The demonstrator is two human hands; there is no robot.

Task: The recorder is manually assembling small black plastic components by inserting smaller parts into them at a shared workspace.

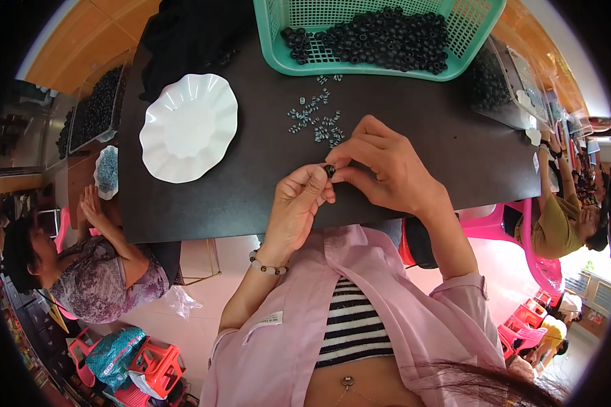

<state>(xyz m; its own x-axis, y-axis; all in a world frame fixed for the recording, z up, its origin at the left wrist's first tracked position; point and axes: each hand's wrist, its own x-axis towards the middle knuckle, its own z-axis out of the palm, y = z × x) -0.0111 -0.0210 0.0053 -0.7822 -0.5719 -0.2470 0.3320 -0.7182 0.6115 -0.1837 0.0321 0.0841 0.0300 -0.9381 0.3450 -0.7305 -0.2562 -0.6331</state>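
My left hand (300, 203) and my right hand (380, 166) meet above the near edge of a dark table (414, 129). Between their fingertips they pinch one small black ring (330, 170). Just beyond my hands, several small pale metal pieces (317, 119) lie scattered on the table. A white scalloped plate (189, 127), with nothing on it, sits to the left of them. At the far edge stands a green mesh basket (278, 41) heaped with several black rings (380, 37).
A seated person (88, 268) works at a neighbouring table on the left beside a small dish of pale pieces (106, 171) and a tray of black rings (96, 108). Another person (563, 217) sits at the right on a pink chair. Red stools (159, 366) stand on the floor.
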